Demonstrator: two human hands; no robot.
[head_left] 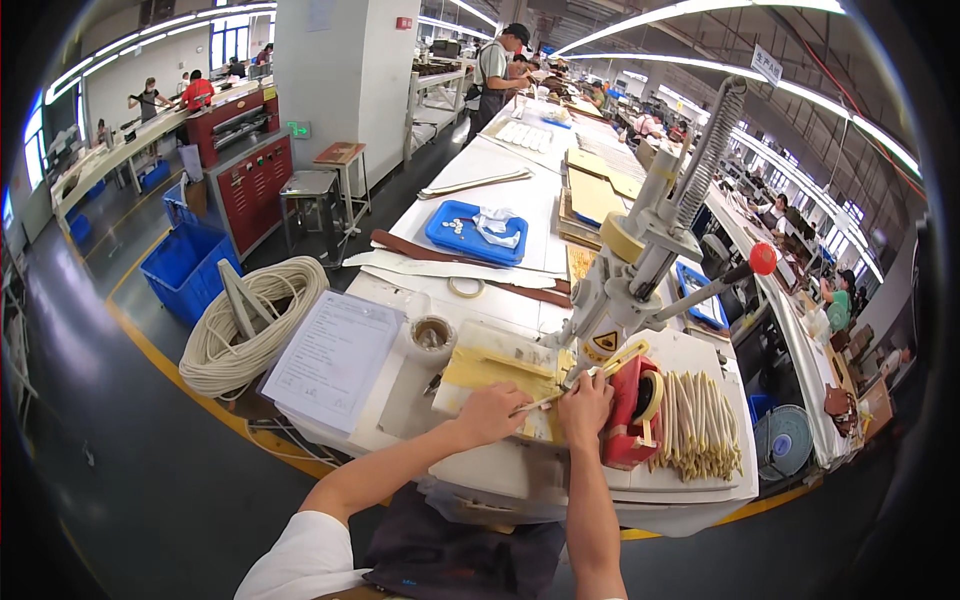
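My left hand is closed on a short cream cord, pinched near its left end. At the cord's other end, my right hand is closed too, its fingertips just below the foot of a grey hand press. The fingers hide that end of the cord. Beneath both hands lies a yellow-stained work board. Right beside my right hand stands a red tape dispenser with a roll of yellow tape. Farther right lies a bundle of cut cream cords with yellowish ends.
The press lever ends in a red knob at the upper right. Left of the board are a round tub, a paper sheet and a large cord coil. A blue tray sits farther back. People work at distant tables.
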